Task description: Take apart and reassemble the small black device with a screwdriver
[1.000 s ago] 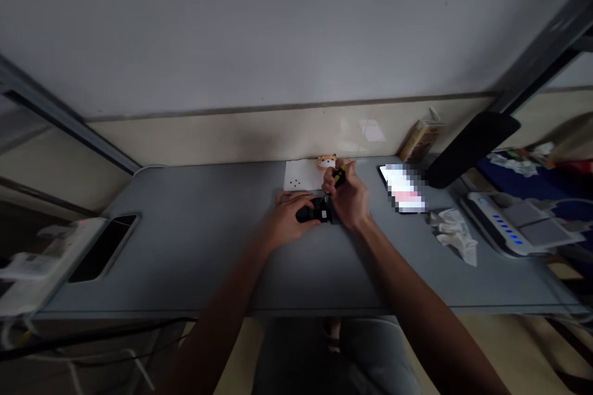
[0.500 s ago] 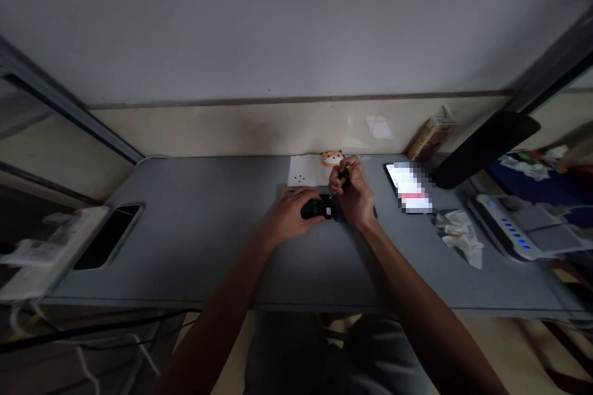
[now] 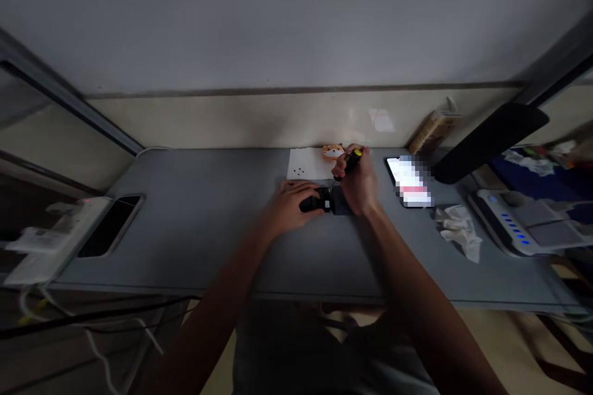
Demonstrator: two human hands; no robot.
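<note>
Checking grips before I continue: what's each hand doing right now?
Left hand: curled around the left end of a black device.
Right hand: closed, holding a black-and-yellow tool by its handle.

There are two phones (image 3: 110, 226) (image 3: 410, 182), one black device (image 3: 315, 202), one yellow-black tool (image 3: 354, 159).

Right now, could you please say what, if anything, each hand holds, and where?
Right hand: tool, by its handle. Left hand: black device, around its left end.
</note>
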